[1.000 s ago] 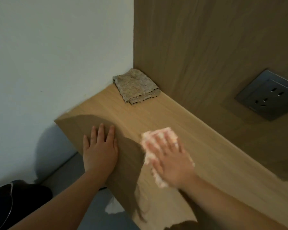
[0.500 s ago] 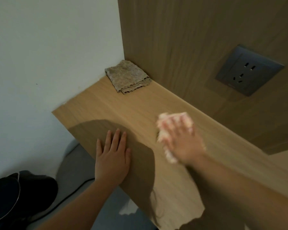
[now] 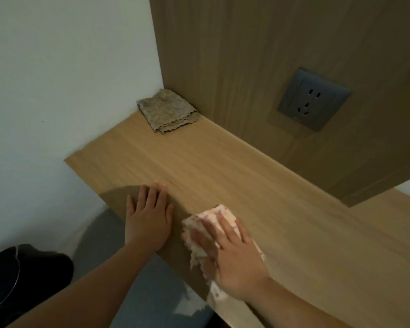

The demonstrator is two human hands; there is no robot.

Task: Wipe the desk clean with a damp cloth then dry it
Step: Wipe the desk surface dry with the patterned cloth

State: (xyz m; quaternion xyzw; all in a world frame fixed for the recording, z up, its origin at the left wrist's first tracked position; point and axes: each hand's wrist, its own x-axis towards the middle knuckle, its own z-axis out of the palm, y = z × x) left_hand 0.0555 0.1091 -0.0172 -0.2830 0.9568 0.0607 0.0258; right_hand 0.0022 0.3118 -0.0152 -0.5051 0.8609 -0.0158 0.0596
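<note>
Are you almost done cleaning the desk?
Not yet. No part looks finished. The right hand presses a pinkish cloth on the desk, wiping near its front edge; the left hand rests flat beside it. A folded brownish cloth waits in the back corner, so drying probably remains.

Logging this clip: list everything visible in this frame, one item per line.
desk: 1, light wood, against the wall corner
folded cloth: 1, grey-brown, desk's back corner
pink-white cloth: 1, near the desk's front edge
socket: 1, dark grey, on the wood panel
wood panel: 1, brown, behind the desk
wall: 1, white, left
dark object: 1, black, lower left
floor: grey, below the desk
left hand: 1, flat on the desk
right hand: 1, fingers spread, pressing the pink-white cloth
</note>
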